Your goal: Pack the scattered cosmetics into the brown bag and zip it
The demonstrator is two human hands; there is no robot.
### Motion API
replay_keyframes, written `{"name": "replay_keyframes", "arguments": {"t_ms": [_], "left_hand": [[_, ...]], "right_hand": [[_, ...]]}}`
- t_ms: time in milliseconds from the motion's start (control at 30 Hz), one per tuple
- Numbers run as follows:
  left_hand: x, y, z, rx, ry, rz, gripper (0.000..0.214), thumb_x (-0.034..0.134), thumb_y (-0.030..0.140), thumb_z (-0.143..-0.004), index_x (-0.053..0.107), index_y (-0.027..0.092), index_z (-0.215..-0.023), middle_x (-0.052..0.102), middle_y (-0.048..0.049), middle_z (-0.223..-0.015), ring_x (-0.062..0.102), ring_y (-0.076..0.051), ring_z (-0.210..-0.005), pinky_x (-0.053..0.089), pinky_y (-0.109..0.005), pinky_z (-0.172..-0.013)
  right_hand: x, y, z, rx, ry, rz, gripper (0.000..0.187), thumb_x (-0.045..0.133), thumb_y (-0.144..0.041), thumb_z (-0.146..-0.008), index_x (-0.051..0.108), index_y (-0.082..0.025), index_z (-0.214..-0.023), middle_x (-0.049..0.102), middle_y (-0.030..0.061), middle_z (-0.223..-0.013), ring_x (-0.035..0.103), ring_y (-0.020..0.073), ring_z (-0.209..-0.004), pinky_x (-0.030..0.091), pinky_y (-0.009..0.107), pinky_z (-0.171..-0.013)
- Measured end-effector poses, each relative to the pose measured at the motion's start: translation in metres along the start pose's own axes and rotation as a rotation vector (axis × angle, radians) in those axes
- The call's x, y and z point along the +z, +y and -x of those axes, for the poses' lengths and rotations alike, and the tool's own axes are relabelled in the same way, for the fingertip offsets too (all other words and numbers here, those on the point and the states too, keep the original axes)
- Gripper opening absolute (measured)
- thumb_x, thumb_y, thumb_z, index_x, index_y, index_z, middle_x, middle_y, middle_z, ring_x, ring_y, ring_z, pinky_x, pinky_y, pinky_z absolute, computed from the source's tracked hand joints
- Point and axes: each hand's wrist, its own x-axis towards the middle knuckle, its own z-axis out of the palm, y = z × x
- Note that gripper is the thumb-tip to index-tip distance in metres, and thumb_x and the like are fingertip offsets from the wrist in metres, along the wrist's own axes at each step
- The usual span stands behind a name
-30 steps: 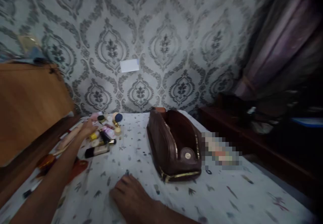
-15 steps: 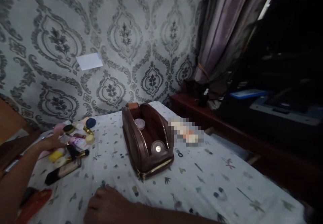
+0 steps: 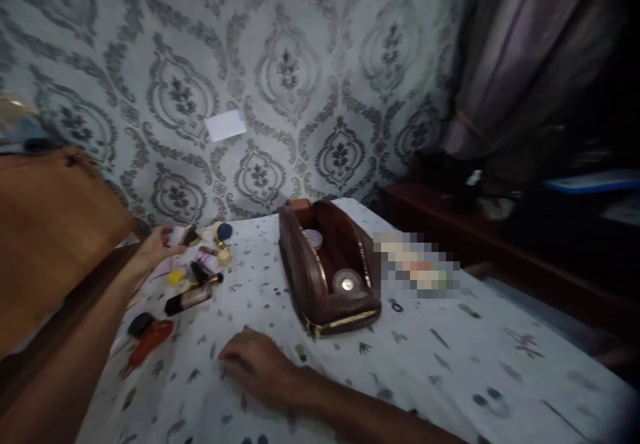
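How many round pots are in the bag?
2, in the brown leather bag: a pale round pot at its far end, a silvery round pot nearer. More may be hidden.

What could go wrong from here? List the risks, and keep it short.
1. The left hand reaches into a crowded pile of cosmetics near the edge of the printed sheet; a nudge could send small bottles rolling off.
2. The brown pouch stands open on the soft sheet; weight from the right hand, resting nearby, might tip it and spill the round compact inside.
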Motion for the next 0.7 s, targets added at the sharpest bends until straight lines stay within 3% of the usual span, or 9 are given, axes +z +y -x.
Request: {"name": "replay_keyframes", "arguments": {"t_ms": [67,133,200,300,400,533,600,700], "left_hand": [[0.014,0.015,0.033,-0.023,-0.226,0.367,0.074,0.083,0.037,-0.055,0.053,0.019,-0.121,0.067,-0.0067,-0.105,0.062,-0.025,-0.097,0.051,-0.033,-0.078],[0.034,0.023,0.066,-0.052,-0.354,0.645,0.074,0.082,0.037,-0.056,0.054,0.021,-0.123,0.068,-0.0074,-0.105,0.065,-0.024,-0.091,0.053,-0.035,-0.075],[0.053,0.025,0.094,-0.086,-0.426,0.786,0.07,0.079,0.037,-0.062,0.054,0.021,-0.126,0.068,-0.0075,-0.105,0.067,-0.024,-0.087,0.053,-0.034,-0.072],[0.074,0.029,0.123,0.035,-0.488,0.775,0.067,0.076,0.037,-0.067,0.055,0.021,-0.129,0.067,-0.0089,-0.111,0.065,-0.026,-0.097,0.051,-0.034,-0.079],[0.089,0.038,0.141,0.19,-0.411,0.493,0.073,0.076,0.033,-0.066,0.051,0.022,-0.133,0.061,-0.0106,-0.122,0.057,-0.03,-0.113,0.047,-0.038,-0.089],[0.107,0.047,0.16,0.41,-0.112,0.148,0.072,0.071,0.022,-0.069,0.047,0.022,-0.136,0.054,-0.0128,-0.13,0.05,-0.03,-0.12,0.039,-0.044,-0.102],[0.115,0.044,0.168,0.477,-0.06,0.084,0.075,0.071,0.019,-0.068,0.046,0.022,-0.139,0.054,-0.0127,-0.129,0.049,-0.031,-0.122,0.037,-0.045,-0.105],[0.122,0.034,0.176,0.432,-0.051,0.163,0.081,0.077,0.02,-0.065,0.046,0.023,-0.14,0.054,-0.0126,-0.129,0.048,-0.033,-0.124,0.035,-0.047,-0.107]], "right_hand": [[-0.002,0.002,-0.003,0.202,0.1,-0.355,0.024,0.054,-0.028,-0.091,0.067,-0.018,-0.109,0.07,0.0046,-0.093,0.064,0.0182,-0.085,0.048,0.03,-0.076],[-0.006,0.001,-0.008,0.337,0.167,-0.669,0.039,0.057,-0.043,-0.091,0.061,-0.019,-0.122,0.068,0.0076,-0.102,0.065,0.0202,-0.09,0.05,0.031,-0.073],[-0.011,-0.004,-0.013,0.415,0.248,-0.913,0.056,0.064,-0.055,-0.085,0.056,-0.022,-0.129,0.064,0.0106,-0.115,0.066,0.0224,-0.098,0.052,0.032,-0.074],[-0.02,-0.017,-0.019,0.433,0.335,-1.145,0.067,0.07,-0.063,-0.076,0.055,-0.026,-0.129,0.063,0.0102,-0.122,0.066,0.0229,-0.103,0.054,0.032,-0.074],[-0.027,-0.027,-0.021,0.386,0.345,-1.248,0.064,0.071,-0.068,-0.073,0.06,-0.026,-0.12,0.066,0.0074,-0.119,0.067,0.0215,-0.097,0.055,0.03,-0.068],[-0.029,-0.027,-0.014,0.37,0.376,-1.291,0.053,0.075,-0.061,-0.074,0.064,-0.023,-0.109,0.071,0.0044,-0.108,0.068,0.0181,-0.086,0.056,0.03,-0.069],[-0.026,-0.024,-0.009,0.39,0.394,-1.328,0.048,0.076,-0.056,-0.076,0.065,-0.021,-0.106,0.073,0.0038,-0.101,0.069,0.0164,-0.082,0.056,0.029,-0.074],[-0.023,-0.021,-0.005,0.431,0.407,-1.39,0.042,0.076,-0.052,-0.078,0.066,-0.021,-0.105,0.074,0.0027,-0.095,0.069,0.0147,-0.076,0.056,0.028,-0.074]]}}
